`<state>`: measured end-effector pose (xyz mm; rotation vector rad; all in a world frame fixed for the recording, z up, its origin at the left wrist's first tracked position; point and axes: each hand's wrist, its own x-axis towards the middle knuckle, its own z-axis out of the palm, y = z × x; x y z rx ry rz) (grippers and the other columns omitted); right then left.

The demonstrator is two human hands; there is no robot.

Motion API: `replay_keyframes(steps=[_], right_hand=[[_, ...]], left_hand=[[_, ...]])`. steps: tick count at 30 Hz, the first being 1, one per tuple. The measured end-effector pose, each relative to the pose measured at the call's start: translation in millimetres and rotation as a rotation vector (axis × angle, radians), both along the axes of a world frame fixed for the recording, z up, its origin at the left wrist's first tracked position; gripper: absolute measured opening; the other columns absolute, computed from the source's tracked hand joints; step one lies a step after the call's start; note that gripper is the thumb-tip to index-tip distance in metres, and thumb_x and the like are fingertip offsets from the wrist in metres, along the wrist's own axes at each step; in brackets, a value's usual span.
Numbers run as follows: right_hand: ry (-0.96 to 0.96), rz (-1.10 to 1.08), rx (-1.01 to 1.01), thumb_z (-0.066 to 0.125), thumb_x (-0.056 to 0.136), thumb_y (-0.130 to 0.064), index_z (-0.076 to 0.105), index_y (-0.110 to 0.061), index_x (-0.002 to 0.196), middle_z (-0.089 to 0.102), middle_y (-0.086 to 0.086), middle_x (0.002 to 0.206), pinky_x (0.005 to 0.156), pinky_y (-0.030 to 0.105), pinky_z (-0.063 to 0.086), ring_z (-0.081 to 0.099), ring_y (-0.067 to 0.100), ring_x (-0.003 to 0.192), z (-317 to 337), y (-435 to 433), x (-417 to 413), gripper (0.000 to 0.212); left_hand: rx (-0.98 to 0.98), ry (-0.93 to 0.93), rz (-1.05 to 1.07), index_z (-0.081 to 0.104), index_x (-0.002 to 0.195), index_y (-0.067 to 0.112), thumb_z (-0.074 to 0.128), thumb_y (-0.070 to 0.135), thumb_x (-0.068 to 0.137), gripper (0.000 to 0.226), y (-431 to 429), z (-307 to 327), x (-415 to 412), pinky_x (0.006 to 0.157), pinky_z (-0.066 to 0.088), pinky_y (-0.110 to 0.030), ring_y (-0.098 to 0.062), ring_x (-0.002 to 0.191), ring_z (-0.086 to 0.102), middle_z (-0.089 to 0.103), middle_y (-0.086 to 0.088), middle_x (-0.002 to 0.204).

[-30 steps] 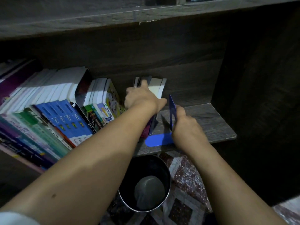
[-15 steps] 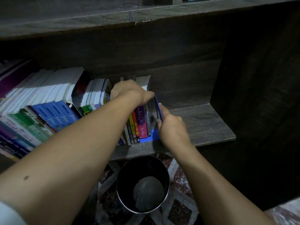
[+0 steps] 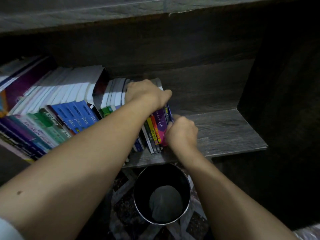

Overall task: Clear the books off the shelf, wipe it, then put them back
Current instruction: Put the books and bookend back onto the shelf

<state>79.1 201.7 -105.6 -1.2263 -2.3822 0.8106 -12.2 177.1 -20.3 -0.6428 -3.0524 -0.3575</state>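
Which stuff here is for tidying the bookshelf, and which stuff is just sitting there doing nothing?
For the job: books, gripped on top by the left hand; blue bookend, held by the right hand; shelf.
Just there: black bin on the patterned floor, something grey inside it.

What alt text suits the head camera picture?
Two bare hands steady a row of books on a dark wooden shelf: left hand grips their tops, right hand holds a blue bookend against them. A black bin stands below.
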Motion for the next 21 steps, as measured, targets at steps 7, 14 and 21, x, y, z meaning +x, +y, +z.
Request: replay_keyframes(steps=[7,14,21], right_hand=[[0.085,0.018,-0.054,0.051,0.092,-0.024,0.064,-0.027,0.120,0.069,0.012,0.107,0.085,0.032,0.044,0.059,0.034,0.106,-4,4,9,0.031],[-0.108,0.153,-0.105,0.045,0.098,-0.024,0.050,-0.021,0.128,0.063,0.020,0.107,0.081,0.038,0.046,0.058,0.038,0.101,-40,4,19,0.030],[-0.154,0.044,-0.098,0.042,0.094,-0.008,0.043,-0.012,0.129,0.062,0.019,0.112,0.084,0.041,0.046,0.057,0.037,0.105,-53,-2,2,0.034]], left_hand=[[0.093,0.092,-0.145,-0.001,0.155,0.024,0.050,0.068,0.079,0.101,-20,-16,2,0.101,0.038,-0.041,-0.040,0.130,0.036,0.029,-0.027,0.144],[0.025,0.368,-0.547,0.024,0.151,0.025,0.039,0.071,0.086,0.081,-64,-32,14,0.118,0.013,-0.051,-0.032,0.142,0.019,0.028,-0.017,0.152],[-0.295,0.522,-0.177,0.006,0.151,0.000,0.055,0.081,0.071,0.124,-100,-29,9,0.110,0.029,-0.041,-0.033,0.137,0.032,0.031,-0.019,0.149]])
